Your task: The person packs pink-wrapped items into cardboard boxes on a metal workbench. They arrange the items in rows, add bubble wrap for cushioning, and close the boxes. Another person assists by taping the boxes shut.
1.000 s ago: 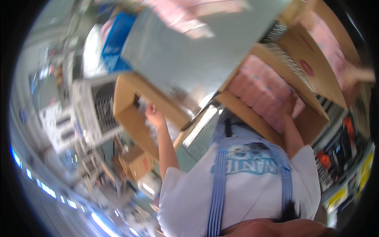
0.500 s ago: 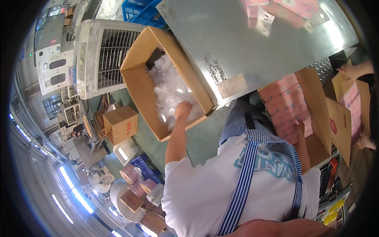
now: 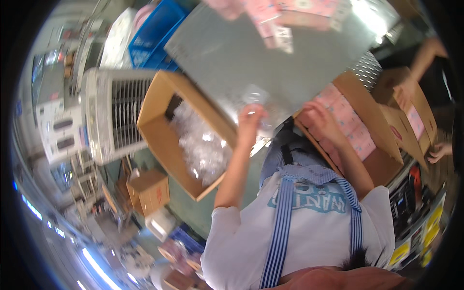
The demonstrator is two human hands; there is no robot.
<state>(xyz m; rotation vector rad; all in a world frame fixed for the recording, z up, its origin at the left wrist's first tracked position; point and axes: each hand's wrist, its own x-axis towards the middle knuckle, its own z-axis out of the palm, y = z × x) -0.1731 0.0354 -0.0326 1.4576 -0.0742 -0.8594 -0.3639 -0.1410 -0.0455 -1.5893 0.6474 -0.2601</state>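
Note:
My left hand (image 3: 252,117) is closed on a clear plastic piece (image 3: 254,95) above the near edge of the metal table (image 3: 208,53). More transparent plastic shows below the fingers, too blurred to count. At the left, a tall cardboard box (image 3: 166,152) holds a heap of similar clear plastic pieces (image 3: 200,145). My right hand (image 3: 320,116) hovers at the left side of another cardboard box (image 3: 374,116), which is filled with rows of pink packs (image 3: 350,116). Its fingers look apart, with nothing visible in them, though motion softens them.
Pink packs (image 3: 299,9) with white tags lie on the table's far side. A blue crate (image 3: 154,36) and a grilled white appliance (image 3: 104,113) stand at the left. At the right, another person's hands (image 3: 439,152) are at a carton (image 3: 419,113) with pink packs.
My left hand has come out of the plastic-filled box, bringing a clear plastic piece over the table edge. My right hand has risen from inside the pink-pack box to its left edge.

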